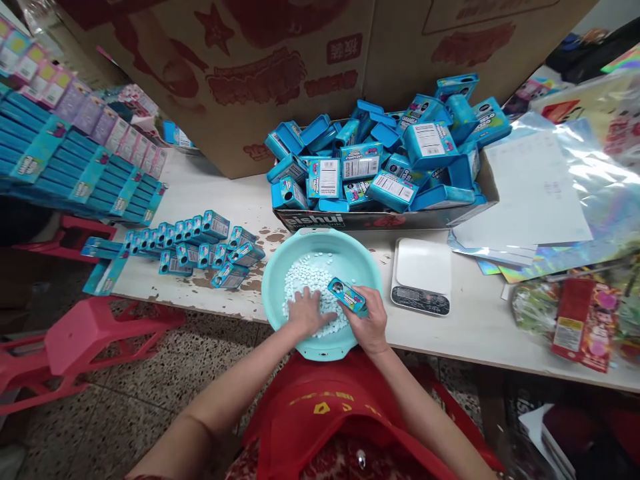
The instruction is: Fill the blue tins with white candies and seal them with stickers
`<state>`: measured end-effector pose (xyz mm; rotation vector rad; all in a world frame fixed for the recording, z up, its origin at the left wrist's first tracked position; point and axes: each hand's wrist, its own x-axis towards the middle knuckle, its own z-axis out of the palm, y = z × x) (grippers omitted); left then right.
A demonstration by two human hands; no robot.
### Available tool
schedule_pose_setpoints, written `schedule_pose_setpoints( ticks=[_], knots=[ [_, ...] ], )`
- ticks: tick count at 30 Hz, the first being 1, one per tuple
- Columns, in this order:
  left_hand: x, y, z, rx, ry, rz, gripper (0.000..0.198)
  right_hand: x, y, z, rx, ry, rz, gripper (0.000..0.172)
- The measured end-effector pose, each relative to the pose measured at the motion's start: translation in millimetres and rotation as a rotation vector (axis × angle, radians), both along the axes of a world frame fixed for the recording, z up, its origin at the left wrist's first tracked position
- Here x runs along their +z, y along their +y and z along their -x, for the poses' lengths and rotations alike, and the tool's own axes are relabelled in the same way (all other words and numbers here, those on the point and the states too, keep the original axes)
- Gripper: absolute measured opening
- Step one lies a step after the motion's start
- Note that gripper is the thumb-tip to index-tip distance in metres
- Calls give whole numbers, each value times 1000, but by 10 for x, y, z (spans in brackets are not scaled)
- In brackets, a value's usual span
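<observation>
A pale turquoise basin (273, 280) stands at the table's front edge, with many small white candies (313, 270) spread over its bottom. My left hand (306, 312) lies among the candies, its fingers spread and pointing away from me. Over the basin's right side, my right hand (370, 320) grips a small blue candy box (349, 295). The box is tilted, and a round dark opening shows at its left end. Whether candies are inside the box cannot be made out.
Behind the basin, an open carton (360, 221) is heaped with blue boxes. A white kitchen scale (423, 277) sits to the right. Several blue boxes (185, 233) stand in rows at the left. A large cardboard box (280, 73) rises at the back; a pink stool (80, 337) is lower left.
</observation>
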<state>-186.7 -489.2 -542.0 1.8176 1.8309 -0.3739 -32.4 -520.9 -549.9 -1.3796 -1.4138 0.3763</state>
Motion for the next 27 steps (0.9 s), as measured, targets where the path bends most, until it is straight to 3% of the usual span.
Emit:
schedule_pose_setpoints(
  ticks=[5, 8, 11, 16, 18, 22, 27],
  knots=[
    [-153, -273, -347, -20, -234, 69, 49, 16, 6, 31, -53, -32, -14, 27],
    [-253, -215, -351, 112, -505, 32, 33, 109, 3, 17, -54, 31, 28, 26],
    [-258, -100, -206, 269, -754, 45, 21, 231, -15, 1, -76, 158, 85, 28],
    [8, 107, 125, 768, -1276, 288, 22, 276, 5, 11, 3, 188, 199, 27],
    [163, 194, 172, 884, -1422, 303, 26, 226, 25, 28, 41, 168, 238, 26],
    [430, 327, 26, 944, -1625, 99, 30, 139, 29, 96, 129, 104, 266, 23],
    [581, 371, -250, 966, -1689, -236, 31, 216, -17, 183, 191, 26, 279, 23]
  ],
)
